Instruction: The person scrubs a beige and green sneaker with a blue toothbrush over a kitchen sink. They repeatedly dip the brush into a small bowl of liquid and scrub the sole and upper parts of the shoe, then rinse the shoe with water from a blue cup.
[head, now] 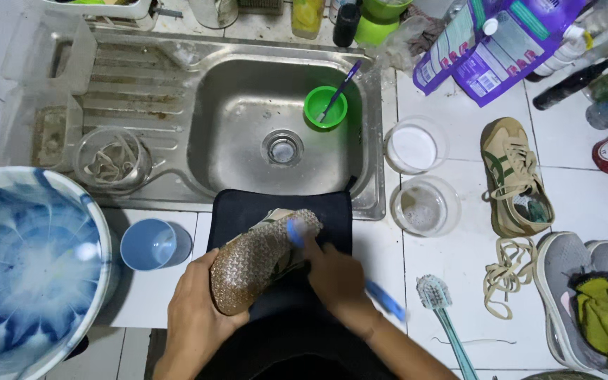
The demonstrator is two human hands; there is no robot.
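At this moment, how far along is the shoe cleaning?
Done: laces lie out on the counter. In hand: left hand holds a shoe sole-up on a dark mat; right hand scrubs with a blue brush. Left: the tan shoe and grey shoes sit aside.

The brush (pixel 381 299) in the right hand (pixel 336 278) is blurred; its head smears blue against the shoe sole (pixel 258 264), and its handle is partly hidden by the fingers. The left hand (pixel 195 309) covers the shoe's heel. The bowl (pixel 29 260) is cut off at the left edge, the grey shoe (pixel 571 281) at the right edge, and the pouch (pixel 501 42) at the top.
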